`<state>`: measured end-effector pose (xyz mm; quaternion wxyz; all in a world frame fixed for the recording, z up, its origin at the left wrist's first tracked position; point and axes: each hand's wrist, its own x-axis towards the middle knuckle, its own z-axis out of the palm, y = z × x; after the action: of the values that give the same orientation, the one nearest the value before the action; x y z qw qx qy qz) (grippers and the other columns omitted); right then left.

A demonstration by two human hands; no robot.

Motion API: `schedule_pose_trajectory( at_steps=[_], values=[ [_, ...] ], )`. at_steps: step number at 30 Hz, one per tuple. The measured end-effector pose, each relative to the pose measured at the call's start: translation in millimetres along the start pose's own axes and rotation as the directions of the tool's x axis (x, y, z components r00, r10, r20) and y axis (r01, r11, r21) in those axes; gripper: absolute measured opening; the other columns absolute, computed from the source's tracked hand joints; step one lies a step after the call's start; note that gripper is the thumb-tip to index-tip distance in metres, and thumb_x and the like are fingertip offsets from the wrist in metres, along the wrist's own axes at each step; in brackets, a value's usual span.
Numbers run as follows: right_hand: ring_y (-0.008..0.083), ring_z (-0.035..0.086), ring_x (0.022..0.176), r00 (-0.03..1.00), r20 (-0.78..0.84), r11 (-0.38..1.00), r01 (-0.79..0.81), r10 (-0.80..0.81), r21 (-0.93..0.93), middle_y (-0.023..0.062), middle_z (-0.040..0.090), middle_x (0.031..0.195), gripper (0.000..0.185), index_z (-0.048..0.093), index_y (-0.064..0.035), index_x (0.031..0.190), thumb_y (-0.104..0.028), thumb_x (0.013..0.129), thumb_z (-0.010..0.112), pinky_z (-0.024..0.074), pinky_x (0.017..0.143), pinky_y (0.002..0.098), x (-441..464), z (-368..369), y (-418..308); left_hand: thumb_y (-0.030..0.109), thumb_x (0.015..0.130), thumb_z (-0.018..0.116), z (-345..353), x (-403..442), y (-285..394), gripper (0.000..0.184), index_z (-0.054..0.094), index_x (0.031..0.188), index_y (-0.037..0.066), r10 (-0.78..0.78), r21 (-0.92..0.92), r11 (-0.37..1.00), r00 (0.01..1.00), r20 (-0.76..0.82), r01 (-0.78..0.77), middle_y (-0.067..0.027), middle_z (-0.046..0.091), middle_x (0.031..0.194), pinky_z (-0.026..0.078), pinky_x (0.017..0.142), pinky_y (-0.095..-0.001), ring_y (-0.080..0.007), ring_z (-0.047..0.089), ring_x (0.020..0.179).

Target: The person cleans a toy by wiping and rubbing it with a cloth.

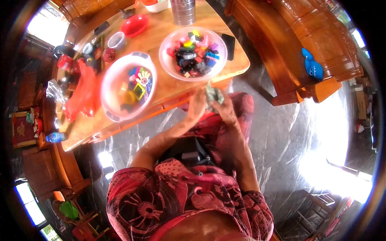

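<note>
Pale, cloth-like bundle (214, 95) grasped between both your hands, just above frame centre.
Your left hand (197, 105) holds its left, right hand (224, 109) its right; longer axis runs up-frame toward the round bowl (171, 71).

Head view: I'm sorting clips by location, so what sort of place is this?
Probably a living room in a home: there is a carved wooden bench, a wooden table and, on it, a bowl of small colourful toy pieces.
</note>
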<state>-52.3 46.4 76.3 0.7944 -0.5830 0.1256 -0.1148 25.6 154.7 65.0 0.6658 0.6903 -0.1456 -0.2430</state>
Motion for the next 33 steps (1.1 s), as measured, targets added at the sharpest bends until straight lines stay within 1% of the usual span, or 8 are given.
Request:
schedule_pose_trajectory(
  at_steps=[5,14,18,21,23,26,27,33],
  values=[
    [0.0082,0.057,0.079,0.993,-0.091,0.988,-0.062,0.076,0.145,0.0003,0.061,0.092,0.034,0.053,-0.0055,0.111,0.000,0.079,0.063,0.0479,0.070,0.0229,2,-9,6,0.030,0.092,0.040,3,-12,26,0.034,0.054,0.103,0.001,-0.080,-0.109,0.990,0.990,0.119,0.094,-0.0005,0.050,0.065,0.035,0.039,-0.0211,-0.0084,0.045,0.049],
    [0.0119,0.059,0.080,0.986,-0.146,0.928,-0.023,0.083,0.372,0.0029,0.062,0.092,0.024,0.057,-0.0027,0.106,-0.008,0.083,0.058,0.0479,0.071,0.0247,5,-17,14,0.020,0.093,0.043,5,-8,-10,0.020,0.048,0.085,0.002,0.482,0.181,0.823,0.830,0.280,-0.539,0.0003,0.042,0.067,0.035,0.054,-0.0248,-0.0089,0.038,0.061],
    [0.0146,0.058,0.087,0.997,-0.073,0.984,0.014,-0.001,0.176,0.0058,0.060,0.099,0.030,0.051,-0.0015,0.114,-0.013,0.087,0.051,0.0466,0.075,0.0258,0,-13,4,0.016,0.091,0.046,9,-17,4,0.015,0.046,0.084,0.003,0.308,0.176,0.917,0.915,0.261,-0.359,-0.0037,0.043,0.070,0.035,0.052,-0.0259,-0.0107,0.043,0.061],
    [0.0141,0.052,0.101,0.998,0.027,0.983,-0.064,0.060,0.173,0.0054,0.055,0.111,0.044,0.043,-0.0004,0.124,-0.022,0.087,0.050,0.0421,0.085,0.0286,-2,-12,2,0.011,0.084,0.051,7,-9,-20,0.011,0.048,0.087,0.001,0.745,0.767,0.158,0.585,0.321,-0.622,-0.0093,0.049,0.082,0.038,0.053,-0.0305,-0.0190,0.051,0.063],
    [0.0149,0.051,0.103,0.994,0.079,0.954,-0.097,0.078,0.283,0.0058,0.054,0.114,0.046,0.041,-0.0005,0.126,-0.023,0.087,0.050,0.0404,0.088,0.0292,-4,-9,4,0.009,0.079,0.054,0,-2,-25,0.016,0.049,0.090,-0.001,0.639,0.626,0.474,0.731,0.239,-0.619,-0.0162,0.051,0.098,0.041,0.054,-0.0362,-0.0288,0.055,0.067],
    [0.0161,0.048,0.108,0.986,0.159,0.924,-0.102,0.045,0.368,0.0060,0.050,0.119,0.053,0.036,-0.0010,0.130,-0.021,0.084,0.053,0.0372,0.092,0.0305,-6,-9,10,0.012,0.083,0.048,0,-2,-14,0.016,0.050,0.091,-0.001,0.662,0.756,0.420,0.740,0.124,-0.503,-0.0194,0.054,0.094,0.042,0.057,-0.0397,-0.0318,0.056,0.069],
    [0.0165,0.047,0.110,0.983,0.186,0.934,-0.067,0.000,0.352,0.0057,0.049,0.121,0.057,0.034,-0.0014,0.131,-0.018,0.082,0.057,0.0356,0.094,0.0312,-6,-9,13,0.018,0.087,0.040,-1,-7,11,0.022,0.051,0.092,-0.001,0.261,0.488,0.837,0.965,0.041,-0.247,-0.0205,0.056,0.087,0.044,0.060,-0.0403,-0.0331,0.057,0.071],
    [0.0116,0.045,0.103,0.987,0.148,0.998,0.059,-0.058,-0.001,0.0014,0.049,0.116,0.069,0.033,-0.0059,0.132,-0.013,0.075,0.071,0.0371,0.090,0.0270,-9,-1,-2,0.017,0.087,0.038,0,-8,10,0.024,0.052,0.097,0.000,0.075,0.204,0.975,0.996,0.042,-0.082,-0.0192,0.055,0.086,0.045,0.064,-0.0401,-0.0341,0.057,0.075]
  ],
)
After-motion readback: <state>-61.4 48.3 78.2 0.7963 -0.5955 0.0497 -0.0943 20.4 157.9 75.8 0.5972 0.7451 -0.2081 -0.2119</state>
